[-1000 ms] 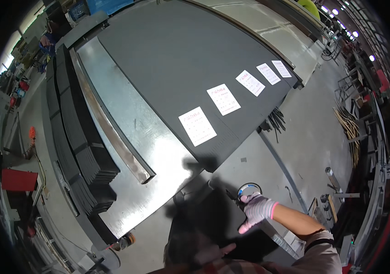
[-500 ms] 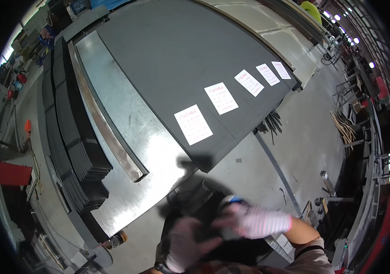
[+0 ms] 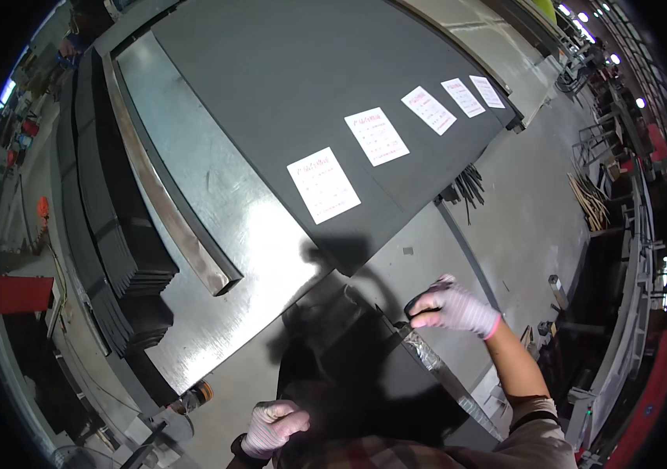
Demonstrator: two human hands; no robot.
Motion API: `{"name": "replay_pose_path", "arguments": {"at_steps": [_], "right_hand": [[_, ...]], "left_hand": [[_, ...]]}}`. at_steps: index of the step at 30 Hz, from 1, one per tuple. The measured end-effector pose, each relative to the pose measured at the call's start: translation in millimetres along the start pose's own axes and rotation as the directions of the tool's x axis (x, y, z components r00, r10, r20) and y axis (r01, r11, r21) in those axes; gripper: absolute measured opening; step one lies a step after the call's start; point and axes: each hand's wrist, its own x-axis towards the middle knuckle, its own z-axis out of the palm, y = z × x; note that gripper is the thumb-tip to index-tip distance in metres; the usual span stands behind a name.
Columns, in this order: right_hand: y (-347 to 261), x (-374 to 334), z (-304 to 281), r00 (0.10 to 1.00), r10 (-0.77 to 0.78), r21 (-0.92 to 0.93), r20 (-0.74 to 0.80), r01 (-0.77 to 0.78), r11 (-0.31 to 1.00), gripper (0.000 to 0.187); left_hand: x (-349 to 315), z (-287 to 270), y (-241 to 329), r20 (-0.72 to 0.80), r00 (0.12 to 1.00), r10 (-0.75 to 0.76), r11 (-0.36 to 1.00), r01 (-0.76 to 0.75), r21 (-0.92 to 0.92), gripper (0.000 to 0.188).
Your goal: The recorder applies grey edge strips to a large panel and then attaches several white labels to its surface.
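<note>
My left hand (image 3: pixel 273 428), in a pale striped glove, is curled closed low in front of my body. Whatever lies inside its fingers, if anything, is hidden. My right hand (image 3: pixel 455 308), in a matching glove, is closed in a pinch to the right. Something small and dark shows at its fingertips, too unclear to name. Below that hand runs a metal bar (image 3: pixel 427 353) partly wrapped in shiny clear film, along the edge of a dark flat surface (image 3: pixel 415 383). My shadow covers much of this surface.
A large dark grey sheet (image 3: pixel 255 78) on the bench carries several white printed papers (image 3: pixel 323 185). To its left lie bare shiny metal (image 3: pixel 216 168), a long metal bar (image 3: pixel 157 191) and stacked dark strips (image 3: pixel 134 246). Thin dark strips (image 3: pixel 468 184) poke out beneath the sheet's right edge.
My hands were close together and blurred; now they are apart. The right has moved up and right, the left down and left. The film-wrapped bar has come into view.
</note>
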Motion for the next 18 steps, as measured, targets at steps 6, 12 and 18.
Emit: {"name": "replay_pose_path", "arguments": {"at_steps": [6,12,18], "right_hand": [[-33,-10,60,0.934,-0.063,-0.138,-0.351,0.015,0.990,0.034],[-119,-84,157,0.910,-0.148,-0.503,-0.387,-0.074,0.861,0.066],[-133,-40,145,0.925,0.002,-0.342,-0.381,-0.143,0.929,0.086]], "left_hand": [[-8,-7,-19,-0.063,0.994,-0.086,0.985,0.075,-0.152,0.021],[-13,-2,-8,-0.052,0.989,-0.138,0.979,0.128,-0.162,0.017],[-16,18,25,-0.039,0.993,-0.110,0.988,0.105,-0.110,0.021]]}}
